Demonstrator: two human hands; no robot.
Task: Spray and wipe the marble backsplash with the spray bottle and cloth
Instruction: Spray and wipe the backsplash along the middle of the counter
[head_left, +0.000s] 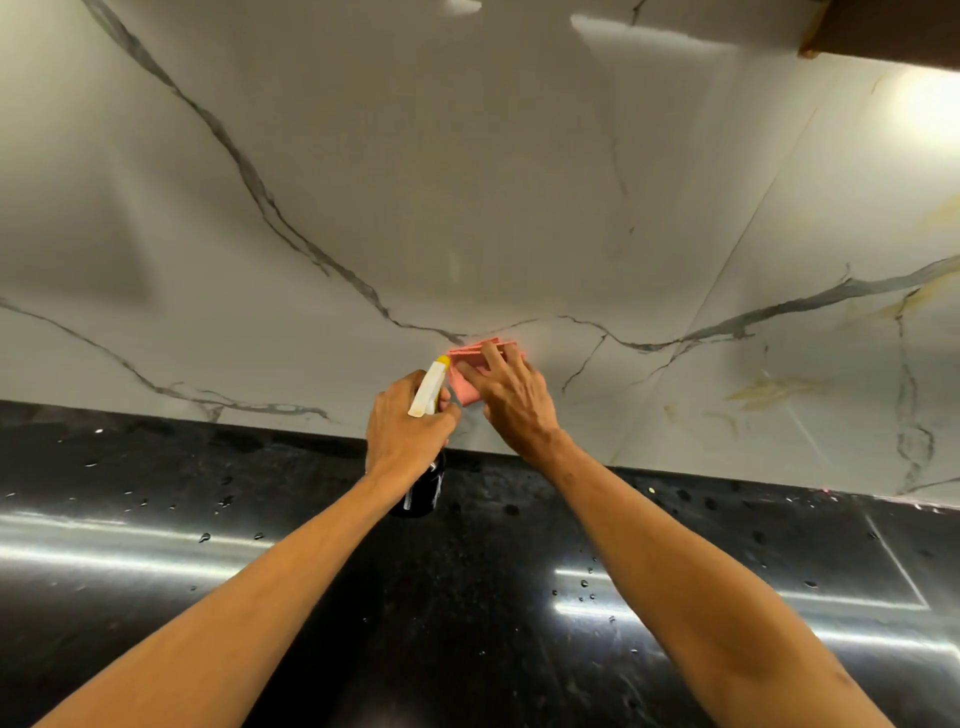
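Note:
The white marble backsplash (467, 197) with grey veins fills the upper part of the view. My right hand (506, 395) presses a folded pink cloth (465, 382) flat against the marble just above the counter. My left hand (402, 428) grips a spray bottle (428, 389) with a white head and yellow nozzle pointing up toward the cloth. The bottle's dark body (423, 491) hangs below my fist.
A glossy black countertop (208, 519) with scattered water drops runs under the backsplash. A brown cabinet underside (883, 31) shows at the top right. Yellowish streaks (774, 389) mark the marble at the right.

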